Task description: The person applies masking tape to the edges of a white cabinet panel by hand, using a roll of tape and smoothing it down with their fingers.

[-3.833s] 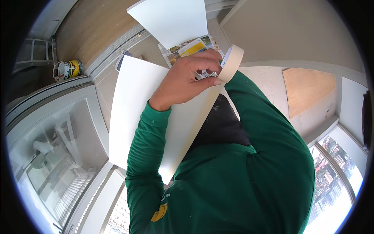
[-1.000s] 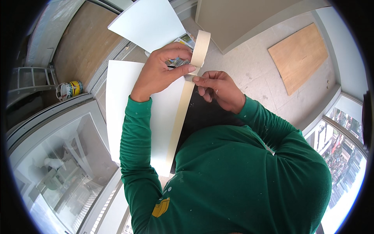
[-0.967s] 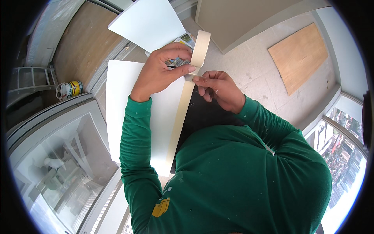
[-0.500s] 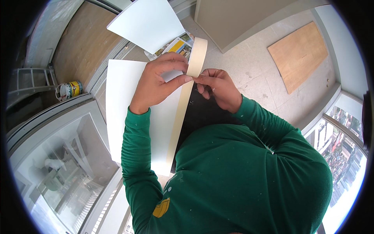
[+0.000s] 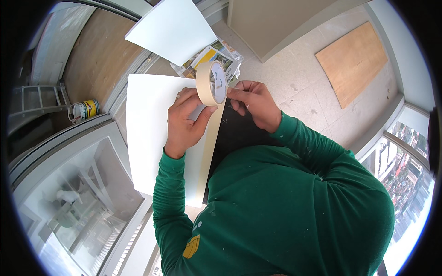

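Note:
A large white board (image 5: 149, 124) lies in front of me, with a beige strip of masking tape (image 5: 210, 140) running along its right edge. My left hand (image 5: 186, 122) grips a roll of masking tape (image 5: 205, 85) from below, fingers on one side and thumb near the strip. The roll stands tilted over the board's far right corner, its white core facing right. Beside that corner, my right hand (image 5: 258, 105) is closed in a pinch at the strip's far end. I cannot make out whether the strip still joins the roll.
Beyond the board, a second white panel (image 5: 172, 30) leans over printed papers (image 5: 228, 57). A beige panel or cabinet (image 5: 271, 23) stands farther back. A wooden sheet (image 5: 352, 64) lies on the floor at right. On the left are a paint bucket (image 5: 86, 109), a ladder (image 5: 39, 99) and a glass door (image 5: 78, 198).
My left hand has drawn the roll left and nearer to me, and turned it so that its core shows. My right hand stays almost in place, still pinching.

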{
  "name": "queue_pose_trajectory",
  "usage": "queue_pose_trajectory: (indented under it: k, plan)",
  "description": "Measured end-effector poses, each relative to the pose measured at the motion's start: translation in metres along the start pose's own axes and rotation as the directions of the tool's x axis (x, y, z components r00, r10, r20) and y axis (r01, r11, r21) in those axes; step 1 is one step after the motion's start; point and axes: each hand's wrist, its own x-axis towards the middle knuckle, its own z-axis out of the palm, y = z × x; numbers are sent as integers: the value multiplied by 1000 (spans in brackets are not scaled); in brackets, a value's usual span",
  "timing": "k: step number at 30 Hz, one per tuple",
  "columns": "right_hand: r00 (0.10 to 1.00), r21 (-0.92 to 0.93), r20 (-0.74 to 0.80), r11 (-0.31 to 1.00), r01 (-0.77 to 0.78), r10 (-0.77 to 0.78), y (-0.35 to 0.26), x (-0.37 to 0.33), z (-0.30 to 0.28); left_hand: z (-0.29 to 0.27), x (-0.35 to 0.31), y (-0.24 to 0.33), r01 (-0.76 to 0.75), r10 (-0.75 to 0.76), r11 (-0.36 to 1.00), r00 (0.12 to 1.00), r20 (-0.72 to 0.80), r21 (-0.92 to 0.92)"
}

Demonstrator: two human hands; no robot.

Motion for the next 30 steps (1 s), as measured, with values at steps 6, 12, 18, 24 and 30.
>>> queue_pose_trajectory:
  k: [6, 12, 18, 24, 30]
  plan:
    - [1000, 19, -17, 1000, 11, -11, 1, -1, 3, 3, -9, -1, 50, -49, 999, 995, -86, 10]
    - [999, -13, -29, 1000, 28, -28, 2, 0, 3, 5, -11, 4, 77, -73, 996, 994, -85, 36]
    - [997, -51, -81, 999, 16, -20, -3, -4, 8, -1, 8, 13, 76, -71, 994, 995, -77, 74]
    - [993, -95, -111, 995, 27, -37, -1, -5, 7, 4, 10, 12, 57, -53, 997, 995, -81, 45]
    - [993, -4, -107, 999, 47, -47, 3, 3, 3, 13, 0, 13, 42, -31, 994, 993, -111, 99]
